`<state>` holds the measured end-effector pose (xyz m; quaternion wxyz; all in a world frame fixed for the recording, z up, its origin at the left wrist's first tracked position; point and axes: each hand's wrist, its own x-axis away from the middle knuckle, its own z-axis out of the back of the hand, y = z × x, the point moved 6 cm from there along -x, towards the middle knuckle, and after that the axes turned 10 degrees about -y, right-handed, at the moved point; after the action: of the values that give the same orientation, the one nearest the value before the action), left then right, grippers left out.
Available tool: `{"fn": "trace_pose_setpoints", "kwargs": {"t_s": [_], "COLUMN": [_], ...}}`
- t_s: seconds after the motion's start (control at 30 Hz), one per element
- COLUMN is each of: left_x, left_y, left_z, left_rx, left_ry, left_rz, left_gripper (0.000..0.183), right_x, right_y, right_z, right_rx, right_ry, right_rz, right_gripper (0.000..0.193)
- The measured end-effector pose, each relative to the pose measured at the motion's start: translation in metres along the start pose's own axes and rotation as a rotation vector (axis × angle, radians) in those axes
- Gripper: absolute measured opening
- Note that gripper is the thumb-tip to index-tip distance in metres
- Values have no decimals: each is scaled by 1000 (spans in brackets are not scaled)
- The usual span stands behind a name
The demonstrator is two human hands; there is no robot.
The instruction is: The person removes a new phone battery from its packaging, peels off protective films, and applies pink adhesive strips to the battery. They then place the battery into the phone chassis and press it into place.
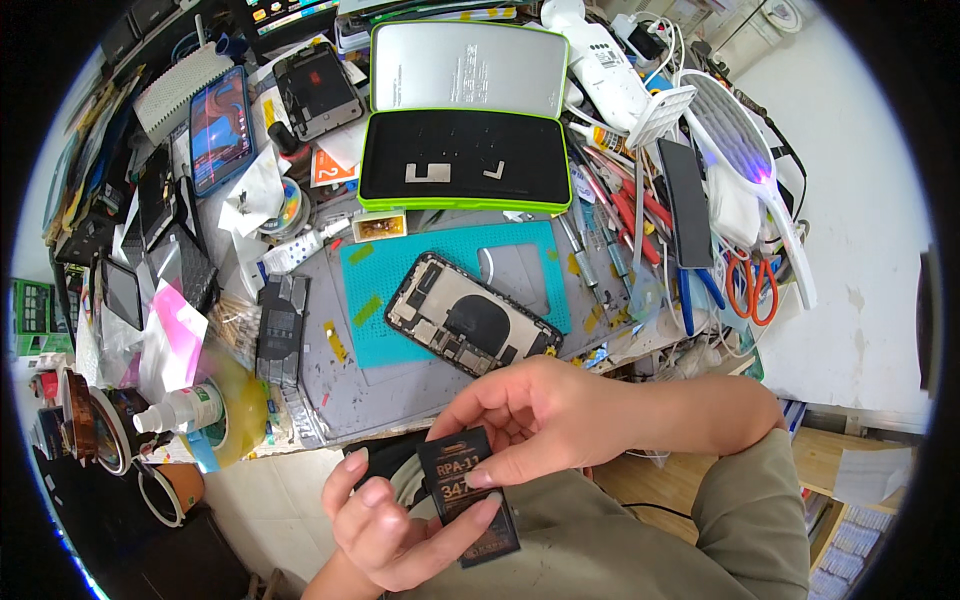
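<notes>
A flat black phone battery [492, 545] with printed lettering is held above my lap, just off the table's near edge. My right hand [540, 415] pinches its upper end, thumb on the printed face and fingers behind. My left hand [390, 530] has its thumb on the lower part, with the other fingers raised behind its left side. Beyond my hands an opened phone housing [420, 308] lies slanted on a teal mat [380, 270], its inner parts exposed. A second dark battery [283, 330] rests left of the mat.
An open green-edged case [465, 160] with small metal plates stands behind the mat. Tweezers and screwdrivers [575, 255], orange-handled scissors [752, 290] and a racket-shaped swatter [735, 130] crowd the right. Phones, a spray bottle [180, 408] and tape [235, 410] fill the left.
</notes>
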<state>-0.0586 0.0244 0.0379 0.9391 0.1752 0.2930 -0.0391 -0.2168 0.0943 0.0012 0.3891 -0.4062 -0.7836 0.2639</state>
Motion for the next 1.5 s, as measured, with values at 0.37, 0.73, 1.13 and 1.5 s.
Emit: {"fn": "trace_pose_setpoints", "kwargs": {"t_s": [0.37, 0.73, 1.13, 1.5], "left_x": [29, 37, 7, 22], "left_y": [-12, -67, -76, -44], "left_z": [-56, -29, -32, -52], "left_rx": [1707, 1483, 2104, 2314], "left_ry": [-287, 215, -10, -305], "left_rz": [875, 1011, 804, 928], "left_gripper": [37, 36, 31, 27], "right_x": [26, 40, 64, 52], "right_y": [-5, -18, -55, -33], "right_z": [0, 15, 12, 23], "right_rx": [297, 1573, 1006, 436], "right_ry": [230, 912, 240, 153], "right_rz": [206, 148, 379, 459], "right_gripper": [55, 94, 97, 93]}}
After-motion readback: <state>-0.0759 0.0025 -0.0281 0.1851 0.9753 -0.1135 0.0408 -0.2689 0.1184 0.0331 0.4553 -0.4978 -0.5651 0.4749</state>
